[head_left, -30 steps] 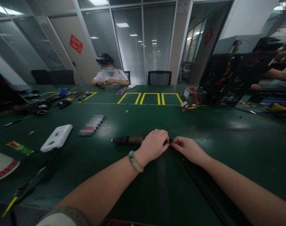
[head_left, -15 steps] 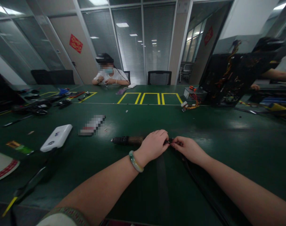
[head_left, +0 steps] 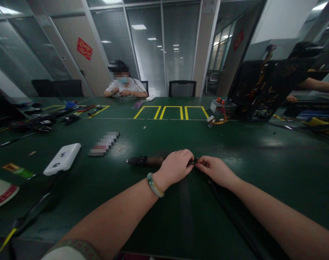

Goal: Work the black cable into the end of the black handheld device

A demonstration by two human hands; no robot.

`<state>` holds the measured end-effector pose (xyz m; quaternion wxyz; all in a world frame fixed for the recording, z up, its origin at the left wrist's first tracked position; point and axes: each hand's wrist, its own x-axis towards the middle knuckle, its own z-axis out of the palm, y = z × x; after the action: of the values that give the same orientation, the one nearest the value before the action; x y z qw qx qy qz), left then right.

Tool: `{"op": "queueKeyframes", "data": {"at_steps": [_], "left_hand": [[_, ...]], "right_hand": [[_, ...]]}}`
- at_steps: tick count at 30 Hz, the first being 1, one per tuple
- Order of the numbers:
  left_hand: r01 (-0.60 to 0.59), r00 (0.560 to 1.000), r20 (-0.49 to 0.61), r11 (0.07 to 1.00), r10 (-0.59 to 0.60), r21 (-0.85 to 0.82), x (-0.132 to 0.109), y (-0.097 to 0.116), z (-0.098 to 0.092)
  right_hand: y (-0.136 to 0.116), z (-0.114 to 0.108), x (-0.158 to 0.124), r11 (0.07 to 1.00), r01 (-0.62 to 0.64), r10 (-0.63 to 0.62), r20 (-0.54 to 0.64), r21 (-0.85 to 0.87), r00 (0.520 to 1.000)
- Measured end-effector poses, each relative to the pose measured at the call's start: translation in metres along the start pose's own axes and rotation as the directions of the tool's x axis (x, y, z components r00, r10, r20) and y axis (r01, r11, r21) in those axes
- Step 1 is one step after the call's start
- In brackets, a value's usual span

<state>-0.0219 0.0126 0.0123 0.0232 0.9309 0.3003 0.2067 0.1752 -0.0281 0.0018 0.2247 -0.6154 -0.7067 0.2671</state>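
Observation:
A power screwdriver [head_left: 153, 161] with a brown body and a black nose lies on the green table, its tip to the left. My left hand [head_left: 176, 162], with a jade-like bangle at the wrist, is wrapped over its rear part and hides it. Close by on the right, the fingers of my right hand [head_left: 213, 169] pinch the end of a black cable [head_left: 226, 207] at the tool's rear. A small dark, partly shiny piece shows between my two hands; whether cable and tool are joined there I cannot tell. From there the cable runs down toward the table's near edge.
To the left lie a white power bank [head_left: 63, 159] with a cable and a blurred-out flat item [head_left: 104, 143]. At the back right stand a power supply box [head_left: 222, 109] with loose wires and a dark computer case [head_left: 258, 92]. A masked person [head_left: 123, 85] sits opposite.
The view has shifted slightly, so the background sits a little further left. My hands keep nearly the same hold on the tool and cable.

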Motion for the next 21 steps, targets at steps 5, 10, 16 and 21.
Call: {"op": "queueKeyframes", "data": {"at_steps": [5, 10, 16, 21], "left_hand": [[0.02, 1.0, 0.008, 1.0, -0.02, 0.018, 0.0007, -0.0012, 0.0022], [0.002, 1.0, 0.009, 1.0, -0.002, -0.004, 0.0, -0.0016, -0.0004], [-0.025, 1.0, -0.001, 1.0, 0.025, -0.017, 0.0002, -0.0009, -0.0011], [0.011, 1.0, -0.025, 1.0, -0.011, -0.022, -0.0003, -0.0005, 0.0001]], "right_hand": [[0.001, 0.001, 0.0006, 1.0, 0.013, -0.013, -0.01, 0.001, 1.0], [0.0002, 0.0002, -0.0005, 1.0, 0.005, -0.005, 0.001, 0.014, 1.0], [-0.0019, -0.0011, -0.001, 1.0, 0.004, -0.004, -0.004, 0.01, 1.0], [-0.0016, -0.0018, -0.0003, 1.0, 0.008, -0.008, 0.005, 0.008, 1.0]]}}
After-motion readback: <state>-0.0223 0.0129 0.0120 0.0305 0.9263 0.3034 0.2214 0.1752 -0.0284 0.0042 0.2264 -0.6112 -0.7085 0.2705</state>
